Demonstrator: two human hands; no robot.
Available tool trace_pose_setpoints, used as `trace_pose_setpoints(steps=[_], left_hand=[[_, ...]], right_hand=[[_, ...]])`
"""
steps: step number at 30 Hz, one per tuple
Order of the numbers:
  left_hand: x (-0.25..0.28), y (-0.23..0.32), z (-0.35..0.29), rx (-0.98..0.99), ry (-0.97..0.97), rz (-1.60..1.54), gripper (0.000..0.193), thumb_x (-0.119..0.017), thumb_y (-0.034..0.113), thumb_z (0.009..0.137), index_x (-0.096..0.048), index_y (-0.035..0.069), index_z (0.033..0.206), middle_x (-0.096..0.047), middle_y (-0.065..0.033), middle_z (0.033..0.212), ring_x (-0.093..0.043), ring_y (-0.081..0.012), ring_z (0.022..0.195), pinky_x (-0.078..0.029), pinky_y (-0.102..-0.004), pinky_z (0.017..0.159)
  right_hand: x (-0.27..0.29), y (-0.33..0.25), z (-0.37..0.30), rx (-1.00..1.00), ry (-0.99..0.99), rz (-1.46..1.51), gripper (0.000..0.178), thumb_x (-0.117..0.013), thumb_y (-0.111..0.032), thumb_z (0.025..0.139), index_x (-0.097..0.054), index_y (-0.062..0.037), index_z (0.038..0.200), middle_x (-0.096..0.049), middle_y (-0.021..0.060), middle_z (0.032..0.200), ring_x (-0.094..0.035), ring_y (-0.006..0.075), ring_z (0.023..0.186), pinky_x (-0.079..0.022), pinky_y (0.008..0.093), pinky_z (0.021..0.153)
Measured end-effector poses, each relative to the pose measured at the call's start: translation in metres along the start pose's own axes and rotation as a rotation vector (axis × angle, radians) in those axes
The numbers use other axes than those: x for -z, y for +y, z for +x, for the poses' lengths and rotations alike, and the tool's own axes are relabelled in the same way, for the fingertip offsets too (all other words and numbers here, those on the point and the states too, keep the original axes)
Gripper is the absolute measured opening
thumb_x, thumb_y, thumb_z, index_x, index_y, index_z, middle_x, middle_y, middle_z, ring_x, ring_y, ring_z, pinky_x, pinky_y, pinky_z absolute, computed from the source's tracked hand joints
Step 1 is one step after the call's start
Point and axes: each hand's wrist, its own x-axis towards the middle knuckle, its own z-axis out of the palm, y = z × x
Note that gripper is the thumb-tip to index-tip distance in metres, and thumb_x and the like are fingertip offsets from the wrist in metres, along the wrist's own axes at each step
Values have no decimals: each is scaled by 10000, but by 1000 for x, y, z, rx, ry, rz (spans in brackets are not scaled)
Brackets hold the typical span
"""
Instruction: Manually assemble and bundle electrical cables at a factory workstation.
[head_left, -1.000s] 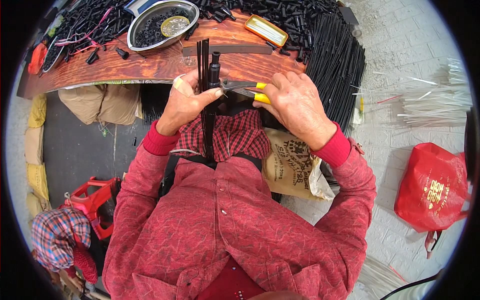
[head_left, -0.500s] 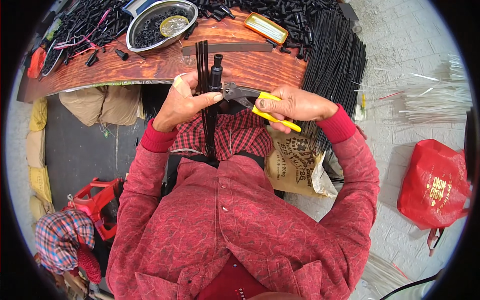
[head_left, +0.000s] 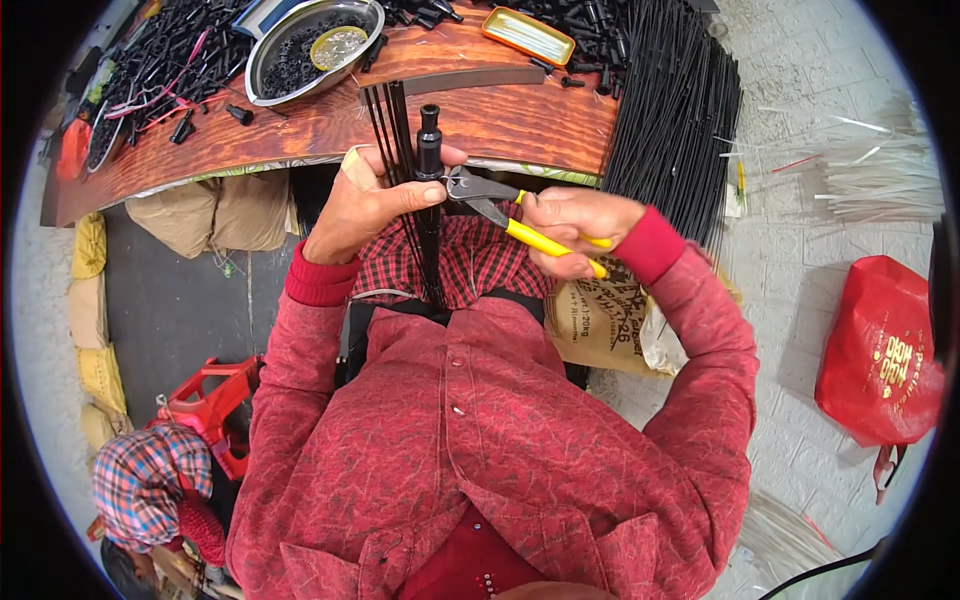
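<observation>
Upright in my left hand (head_left: pixel 368 208) is a bundle of thin black rods (head_left: pixel 396 125) together with a black bottle-shaped fitting (head_left: pixel 429 148). The thumb presses across the fitting's lower part, and a pale bandage wraps one finger. My right hand (head_left: pixel 582 228) grips pliers (head_left: pixel 482 190) with yellow handles, which stand apart. The plier jaws meet the side of the fitting beside my left thumb tip. Whether they pinch anything there is too small to tell. The rods' lower ends reach down to my lap.
On the wooden table (head_left: pixel 300 128) are a metal bowl (head_left: pixel 268 88) of small black rings, an orange-rimmed tin (head_left: pixel 528 37), a flat bar (head_left: pixel 455 83) and heaped black fittings. A thick sheaf of black rods (head_left: pixel 675 120) hangs at right. Another person (head_left: pixel 155 485) is at lower left.
My right hand has shifted its hold on the pliers, so both yellow handle ends now show. The jaws stay beside the fitting. My left hand keeps its hold; the whole view has shifted slightly.
</observation>
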Motion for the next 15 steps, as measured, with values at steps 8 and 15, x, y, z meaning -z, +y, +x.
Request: trace_pose_setpoints(steps=[8,15], left_hand=[[-1,-1,4,37,11,10,298,-781,72,821,-711,2,1102,-725,-35,1010,-654,-111,939,-518,-285,876],[-3,-9,0,22,116,-30,325,-802,80,796,-713,8,1101,-711,-28,1013,-641,-104,915,-504,-267,847]], right_hand=[[11,16,-1,72,15,-2,619,-517,-622,973,-535,-59,717,-549,73,531,-536,155,426,-415,280,403],[-36,-19,-28,235,818,-1173,493,-858,-297,773,-609,-26,1102,-611,46,745,-629,120,648,-480,251,546]])
